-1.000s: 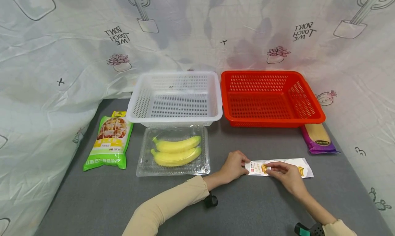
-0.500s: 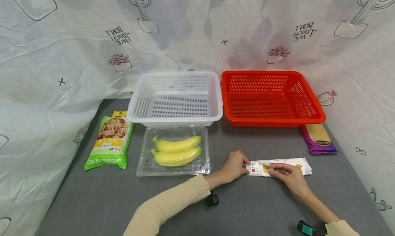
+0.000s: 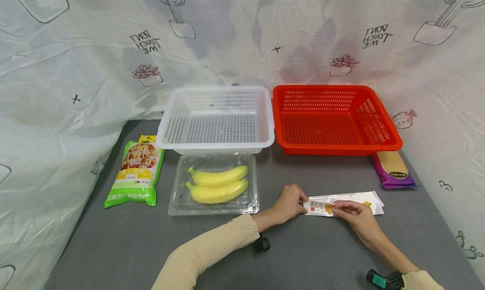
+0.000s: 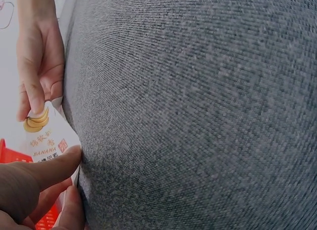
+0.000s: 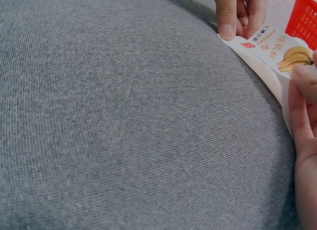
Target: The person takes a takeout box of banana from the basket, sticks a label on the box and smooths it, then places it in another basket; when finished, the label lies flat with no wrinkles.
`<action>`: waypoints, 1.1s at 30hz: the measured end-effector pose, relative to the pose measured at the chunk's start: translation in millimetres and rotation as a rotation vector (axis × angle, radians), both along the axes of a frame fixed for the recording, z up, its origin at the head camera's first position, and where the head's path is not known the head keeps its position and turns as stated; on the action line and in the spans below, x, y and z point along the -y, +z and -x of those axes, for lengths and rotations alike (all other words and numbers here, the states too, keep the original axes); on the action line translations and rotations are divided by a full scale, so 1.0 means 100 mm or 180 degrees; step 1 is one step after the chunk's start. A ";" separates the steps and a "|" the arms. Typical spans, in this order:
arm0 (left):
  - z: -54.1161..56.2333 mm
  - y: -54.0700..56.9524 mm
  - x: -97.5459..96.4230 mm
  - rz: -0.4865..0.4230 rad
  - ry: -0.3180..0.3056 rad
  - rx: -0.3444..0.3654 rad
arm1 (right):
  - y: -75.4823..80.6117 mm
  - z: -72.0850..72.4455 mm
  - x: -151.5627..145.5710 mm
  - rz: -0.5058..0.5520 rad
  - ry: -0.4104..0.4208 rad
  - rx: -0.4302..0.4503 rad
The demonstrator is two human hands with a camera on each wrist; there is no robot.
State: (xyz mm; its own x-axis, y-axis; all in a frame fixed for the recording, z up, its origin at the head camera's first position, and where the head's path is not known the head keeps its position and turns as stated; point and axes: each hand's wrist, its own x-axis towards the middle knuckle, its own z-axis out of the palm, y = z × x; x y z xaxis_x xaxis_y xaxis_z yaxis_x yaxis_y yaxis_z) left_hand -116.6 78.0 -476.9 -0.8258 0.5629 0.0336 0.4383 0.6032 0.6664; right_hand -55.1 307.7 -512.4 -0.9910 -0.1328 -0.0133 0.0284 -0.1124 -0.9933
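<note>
A long white label strip with banana pictures and lettering lies on the grey table. At its left end my left hand pinches the strip between thumb and fingers, clearly seen in the left wrist view. Farther right, my right hand pinches the printed label beside a banana picture. Two white layers fan slightly apart at the strip's right end. Left of my hands, a clear lidded plastic box holds two yellow bananas. My right fingers cover part of the print.
Behind stand a white basket and a red basket, side by side. A green food bag lies at far left, over a small yellow packet. A purple noodle pack sits at right, partly behind the red basket.
My right hand has shifted slightly right along the strip. The strip's right end, flat at first, now shows two layers apart. My left hand keeps its place.
</note>
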 end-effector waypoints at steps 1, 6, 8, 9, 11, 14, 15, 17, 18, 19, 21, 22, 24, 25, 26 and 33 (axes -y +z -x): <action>0.00 0.00 0.00 0.0010 0.0001 -0.0006 | 0.01 0.00 -0.01 0.0105 0.0060 0.0032; -0.01 0.01 -0.02 0.0072 -0.0031 -0.0027 | 0.03 0.01 -0.07 0.0382 0.0306 0.0258; -0.02 0.02 -0.04 0.0080 -0.0064 -0.0066 | 0.03 0.01 -0.10 0.0506 0.0376 0.0349; -0.02 0.02 -0.04 0.0074 -0.0080 -0.0074 | 0.03 0.00 -0.12 0.0619 0.0405 0.0379; -0.02 0.01 -0.04 0.0073 -0.0100 -0.0095 | 0.04 0.00 -0.17 0.0894 0.0444 0.0425; -0.02 0.01 -0.03 0.0095 -0.0112 -0.0138 | 0.08 0.00 -0.24 0.1263 0.0495 0.0478; -0.02 0.01 -0.02 0.0104 -0.0113 -0.0150 | 0.09 0.00 -0.26 0.1296 0.0499 0.0487; -0.04 0.01 -0.02 0.0179 -0.0140 -0.0230 | 0.13 0.01 -0.30 0.1303 0.0497 0.0522; -0.05 0.02 -0.02 0.0220 -0.0164 -0.0269 | 0.15 0.01 -0.32 0.1277 0.0488 0.0546; -0.06 0.02 0.00 0.0264 -0.0185 -0.0328 | 0.16 0.02 -0.32 0.1280 0.0490 0.0561; -0.08 0.03 0.02 0.0330 -0.0225 -0.0429 | 0.19 0.04 -0.32 0.1300 0.0454 0.0602; -0.09 0.03 0.04 0.0354 -0.0243 -0.0478 | 0.20 0.05 -0.32 0.1327 0.0435 0.0622; -0.10 0.06 0.08 0.0300 -0.0238 -0.0500 | 0.21 0.06 -0.31 0.1381 0.0412 0.0638; -0.10 0.08 0.10 0.0239 -0.0221 -0.0501 | 0.22 0.06 -0.31 0.1405 0.0410 0.0634; -0.10 0.10 0.13 0.0153 -0.0191 -0.0481 | 0.22 0.07 -0.30 0.1416 0.0404 0.0635; -0.14 0.33 0.39 -0.0525 -0.0077 -0.0295 | 0.31 0.10 -0.27 0.1047 0.0056 0.0847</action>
